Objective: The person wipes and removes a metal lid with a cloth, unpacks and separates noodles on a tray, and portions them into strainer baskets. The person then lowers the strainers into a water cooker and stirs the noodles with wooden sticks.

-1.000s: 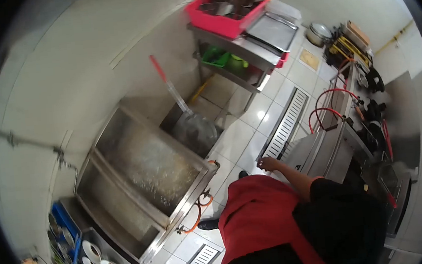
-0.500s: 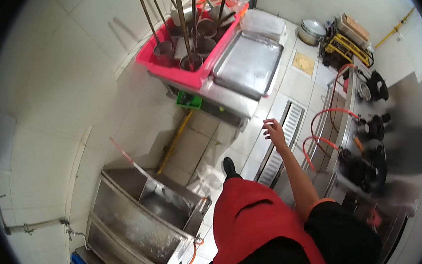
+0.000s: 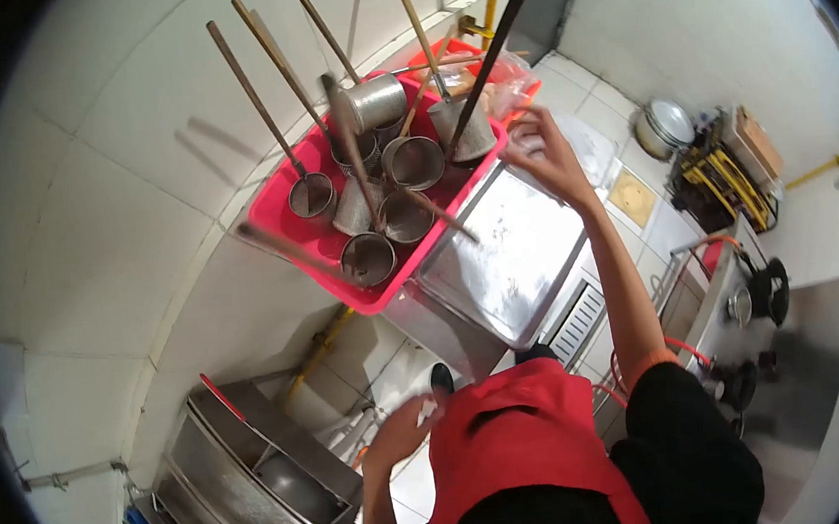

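Observation:
My right hand (image 3: 548, 154) reaches over the far right corner of a metal tray (image 3: 504, 255), fingers apart and holding nothing, close to the right edge of a pink tub (image 3: 373, 296). Several long-handled metal strainers stand in the tub, among them one with a round mouth (image 3: 415, 163) and one lying sideways (image 3: 374, 102). Low at the centre left, my left hand (image 3: 402, 431) is beside my red apron (image 3: 526, 452); its fingers are smeared by motion.
Behind the tub is an orange-red basket (image 3: 524, 88) with plastic bags. A fryer-like steel unit (image 3: 229, 478) stands at the lower left. Stoves with red hoses (image 3: 687, 348) line the right, and a lidded pot (image 3: 665, 127) sits farther back.
The view has moved closer to the pink tub. My right hand has gone forward over the tray, and my left hand has come into view.

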Demonstrator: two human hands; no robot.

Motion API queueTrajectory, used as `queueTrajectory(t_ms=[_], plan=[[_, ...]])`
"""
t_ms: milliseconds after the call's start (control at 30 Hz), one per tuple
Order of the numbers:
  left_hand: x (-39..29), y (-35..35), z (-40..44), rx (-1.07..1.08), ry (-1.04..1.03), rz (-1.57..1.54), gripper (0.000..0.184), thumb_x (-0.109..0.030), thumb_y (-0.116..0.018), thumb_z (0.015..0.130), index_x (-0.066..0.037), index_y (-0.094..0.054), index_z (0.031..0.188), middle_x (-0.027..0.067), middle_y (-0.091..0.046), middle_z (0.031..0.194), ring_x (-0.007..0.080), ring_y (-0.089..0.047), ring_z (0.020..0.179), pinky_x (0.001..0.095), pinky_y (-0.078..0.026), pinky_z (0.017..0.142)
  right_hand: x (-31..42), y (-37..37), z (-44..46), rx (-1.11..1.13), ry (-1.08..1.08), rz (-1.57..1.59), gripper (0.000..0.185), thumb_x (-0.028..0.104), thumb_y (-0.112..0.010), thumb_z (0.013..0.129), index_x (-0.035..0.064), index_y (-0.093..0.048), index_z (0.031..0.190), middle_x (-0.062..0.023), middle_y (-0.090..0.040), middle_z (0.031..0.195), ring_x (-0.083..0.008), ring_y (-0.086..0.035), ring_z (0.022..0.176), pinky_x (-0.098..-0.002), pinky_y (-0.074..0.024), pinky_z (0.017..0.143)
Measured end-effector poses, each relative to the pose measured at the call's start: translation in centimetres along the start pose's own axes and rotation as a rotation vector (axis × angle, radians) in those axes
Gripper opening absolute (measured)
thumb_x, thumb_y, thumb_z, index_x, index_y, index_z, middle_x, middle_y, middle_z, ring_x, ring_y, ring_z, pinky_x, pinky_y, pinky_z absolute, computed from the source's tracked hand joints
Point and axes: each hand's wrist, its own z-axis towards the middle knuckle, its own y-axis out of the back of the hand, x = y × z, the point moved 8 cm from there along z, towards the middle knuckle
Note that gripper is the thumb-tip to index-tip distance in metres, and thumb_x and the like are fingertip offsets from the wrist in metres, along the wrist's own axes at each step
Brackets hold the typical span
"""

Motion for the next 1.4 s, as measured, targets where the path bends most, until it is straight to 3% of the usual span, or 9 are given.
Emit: queueTrajectory(t_ms=[33, 67, 200, 267, 400, 467, 833, 1033, 1400], plan=[[-6.7, 3.3, 2.4, -0.274, -0.238, -0.285, 0.039, -0.026, -0.077, 0.102, -0.008, -0.064, 0.134, 0.0110, -0.072, 0.124, 0.0226, -0.073, 0.087, 0.0382, -0.056, 0.081, -0.6, 0.0, 3.9, -0.035, 0.114, -0.117, 0.087, 0.033, -0.096, 0.083, 0.0035, -0.051, 0.151, -0.0139, -0.067, 0.131, -0.0271, -0.065, 0.122, -0.0394, -0.0518, 0.105], [-11.6, 6.2, 4.7, -0.475, -0.333, -0.197, 0.059, -0.018, -0.078, 0.100, -0.006, -0.053, 0.153, 0.0164, -0.062, 0.145, 0.0314, -0.065, 0.119, 0.0437, -0.058, 0.093, -3.9, -0.9, 8.2, -0.020, 0.142, 0.020, 0.109, 0.047, -0.100, 0.073, 0.0025, -0.046, 0.157, -0.0195, -0.064, 0.138, -0.0327, -0.060, 0.131, -0.0439, -0.0471, 0.113], [-24.6, 12.3, 12.2, -1.215, -0.334, 0.256, 0.064, -0.018, -0.071, 0.105, -0.004, -0.040, 0.159, 0.0200, -0.049, 0.151, 0.0284, -0.065, 0.114, 0.0354, -0.061, 0.081, -9.6, -6.8, 16.3, 0.334, 0.082, 0.145, 0.121, 0.062, -0.100, 0.064, 0.0010, -0.052, 0.156, -0.0232, -0.058, 0.145, -0.0343, -0.057, 0.134, -0.0454, -0.0452, 0.117], [-21.2, 13.4, 17.5, -1.271, -0.204, -0.425, 0.044, -0.022, -0.058, 0.114, -0.003, -0.045, 0.152, 0.0196, -0.059, 0.134, 0.0279, -0.069, 0.104, 0.0336, -0.060, 0.078, -9.5, -7.8, 16.1, 0.438, 0.202, -0.002, 0.113, 0.050, -0.100, 0.073, 0.0041, -0.045, 0.159, -0.0184, -0.055, 0.151, -0.0332, -0.052, 0.144, -0.0442, -0.0453, 0.119], [-25.5, 21.2, 14.8, -1.584, -0.100, -0.032, 0.037, -0.031, -0.042, 0.120, 0.002, -0.058, 0.120, 0.0176, -0.068, 0.104, 0.0225, -0.072, 0.084, 0.0321, -0.062, 0.069, -8.6, -7.0, 17.5, 0.667, 0.280, 0.284, 0.105, 0.056, -0.096, 0.076, -0.0015, -0.052, 0.153, -0.0216, -0.059, 0.142, -0.0308, -0.058, 0.131, -0.0431, -0.0486, 0.114], [-27.7, 26.0, 13.3, -1.654, -0.055, 0.024, 0.040, -0.031, -0.041, 0.120, 0.004, -0.060, 0.118, 0.0208, -0.069, 0.107, 0.0252, -0.075, 0.083, 0.0388, -0.063, 0.070, -13.5, -4.6, 21.7, 0.221, -0.011, 0.680, 0.095, 0.048, -0.088, 0.090, -0.0025, -0.044, 0.157, -0.0236, -0.057, 0.146, -0.0317, -0.057, 0.135, -0.0427, -0.0495, 0.113], [-25.9, 20.6, 16.9, -0.743, 0.615, -0.085, 0.047, -0.044, -0.053, 0.113, -0.002, -0.064, 0.129, 0.0145, -0.074, 0.096, 0.0200, -0.074, 0.070, 0.0372, -0.059, 0.053, -21.6, 6.1, 21.3, 0.407, 0.442, -0.337, 0.044, 0.034, -0.069, 0.103, 0.0205, -0.068, 0.144, -0.0126, -0.068, 0.139, -0.0314, -0.064, 0.127, -0.0572, -0.0456, 0.109], [-35.2, 13.5, 27.6, -0.145, -0.018, -0.287, 0.032, -0.034, -0.060, 0.113, -0.009, -0.067, 0.132, 0.0091, -0.074, 0.100, 0.0146, -0.071, 0.082, 0.0304, -0.059, 0.062, -28.0, 3.1, 25.9, 0.769, 0.363, -0.724, 0.020, 0.036, -0.066, 0.105, 0.0279, -0.078, 0.119, 0.0001, -0.077, 0.115, -0.0214, -0.067, 0.109, -0.0568, -0.0337, 0.092], [-36.3, 18.5, 39.0, -0.875, -0.310, -0.650, 0.079, -0.022, -0.083, 0.099, -0.006, -0.034, 0.159, 0.0204, -0.052, 0.147, 0.0284, -0.064, 0.126, 0.0419, -0.050, 0.111, -8.2, 3.5, 32.9, 0.798, 0.401, 0.362, 0.022, 0.024, -0.057, 0.116, 0.0059, -0.070, 0.114, 0.0026, -0.069, 0.096, -0.0080, -0.063, 0.079, -0.0299, -0.0531, 0.071]])
